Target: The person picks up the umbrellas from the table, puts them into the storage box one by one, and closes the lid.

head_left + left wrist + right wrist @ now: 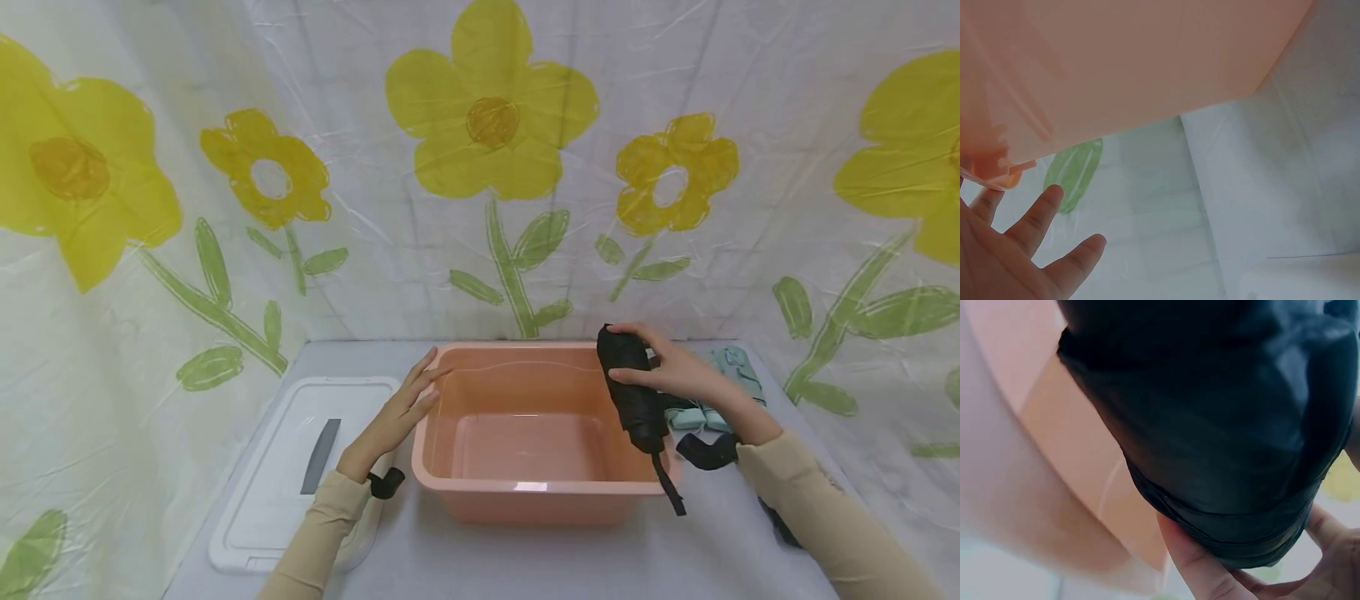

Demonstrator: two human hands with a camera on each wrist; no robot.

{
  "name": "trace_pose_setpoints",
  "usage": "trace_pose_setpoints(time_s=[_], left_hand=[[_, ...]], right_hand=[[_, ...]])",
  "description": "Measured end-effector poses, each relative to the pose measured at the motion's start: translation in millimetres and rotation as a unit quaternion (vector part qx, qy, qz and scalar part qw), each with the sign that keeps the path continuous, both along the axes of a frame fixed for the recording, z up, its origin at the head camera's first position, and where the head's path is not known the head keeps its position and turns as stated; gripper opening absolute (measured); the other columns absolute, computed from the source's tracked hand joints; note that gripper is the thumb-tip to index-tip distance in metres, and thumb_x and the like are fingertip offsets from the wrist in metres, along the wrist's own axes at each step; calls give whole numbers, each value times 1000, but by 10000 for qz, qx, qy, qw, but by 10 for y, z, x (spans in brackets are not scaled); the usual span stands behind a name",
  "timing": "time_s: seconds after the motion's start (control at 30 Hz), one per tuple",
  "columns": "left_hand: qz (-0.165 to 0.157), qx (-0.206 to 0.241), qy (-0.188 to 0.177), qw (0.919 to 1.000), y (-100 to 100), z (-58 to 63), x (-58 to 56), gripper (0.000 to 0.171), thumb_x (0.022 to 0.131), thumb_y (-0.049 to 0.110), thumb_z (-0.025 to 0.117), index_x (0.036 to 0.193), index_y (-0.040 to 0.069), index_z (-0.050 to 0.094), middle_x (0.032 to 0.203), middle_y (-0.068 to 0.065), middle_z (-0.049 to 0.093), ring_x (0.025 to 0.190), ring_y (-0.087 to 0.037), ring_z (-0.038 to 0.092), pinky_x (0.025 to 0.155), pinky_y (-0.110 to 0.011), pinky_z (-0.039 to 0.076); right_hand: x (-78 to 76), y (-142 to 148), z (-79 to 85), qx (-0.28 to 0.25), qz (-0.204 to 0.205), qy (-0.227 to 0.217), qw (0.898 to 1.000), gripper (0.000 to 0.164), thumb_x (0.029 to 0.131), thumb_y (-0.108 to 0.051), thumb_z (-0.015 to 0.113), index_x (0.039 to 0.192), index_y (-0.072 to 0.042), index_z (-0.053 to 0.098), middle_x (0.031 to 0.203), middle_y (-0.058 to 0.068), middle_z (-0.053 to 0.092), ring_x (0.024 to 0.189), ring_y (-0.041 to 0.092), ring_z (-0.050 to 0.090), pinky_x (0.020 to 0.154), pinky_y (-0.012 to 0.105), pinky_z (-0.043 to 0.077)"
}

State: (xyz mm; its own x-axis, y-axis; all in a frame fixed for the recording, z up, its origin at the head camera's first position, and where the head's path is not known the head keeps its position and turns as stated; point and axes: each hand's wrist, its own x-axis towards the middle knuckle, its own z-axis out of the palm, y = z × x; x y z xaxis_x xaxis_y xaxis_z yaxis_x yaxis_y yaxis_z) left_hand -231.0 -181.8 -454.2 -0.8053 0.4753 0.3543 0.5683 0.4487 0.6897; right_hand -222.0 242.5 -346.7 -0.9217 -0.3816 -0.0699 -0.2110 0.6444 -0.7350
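A folded black umbrella (630, 400) tilts over the right rim of a pink plastic bin (540, 487), its strap hanging down outside the front right corner. My right hand (678, 367) grips its upper part between thumb and fingers. In the right wrist view, the umbrella's dark fabric (1210, 437) fills most of the picture, with fingers curled at one end. My left hand (390, 421) touches the bin's left rim with fingers spread and nearly straight. The left wrist view has the bin's outer wall (1135, 62) above those fingers. The bin's visible floor is bare.
A white lid (255, 492) with a grey handle lies left of the bin, partly under my left forearm. Folded teal items (738, 371) lie to the right, behind my right wrist. A black object (782, 527) shows beside the right sleeve. A flowered curtain (360, 275) hangs behind the table.
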Motion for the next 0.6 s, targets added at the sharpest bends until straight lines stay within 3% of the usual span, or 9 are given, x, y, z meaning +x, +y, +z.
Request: trace_pose_setpoints(time_s=[0.2, 0.43, 0.6], left_hand=[[-14, -4, -31, 10000, 1, -2, -2, 42, 100, 27, 40, 141, 18, 40, 156, 5, 6, 141, -28, 13, 101, -63, 24], [40, 4, -75, 10000, -3, -2, 4, 41, 99, 21, 41, 140, 22, 41, 156, 1, 8, 141, -27, 15, 102, -64, 22], [29, -22, -95, 9999, -6, 1, 3, 40, 99, 23, 41, 139, 23, 41, 156, 5, 7, 141, -28, 16, 101, -64, 23]], right_hand=[[-49, -125, -78, -191, 192, -358, 9990, 71, 83, -39, 67, 141, -28, 28, 134, 24, 38, 105, 40, 55, 72, 42, 51], [-87, -254, -123, -26, 322, -309, 9990, 70, 83, -41, 67, 140, -29, 30, 127, 23, 46, 96, 32, 59, 71, 40, 51], [-107, -347, -146, 40, 460, -202, 9987, 68, 83, -40, 67, 139, -26, 32, 129, 23, 44, 100, 34, 58, 73, 41, 51]])
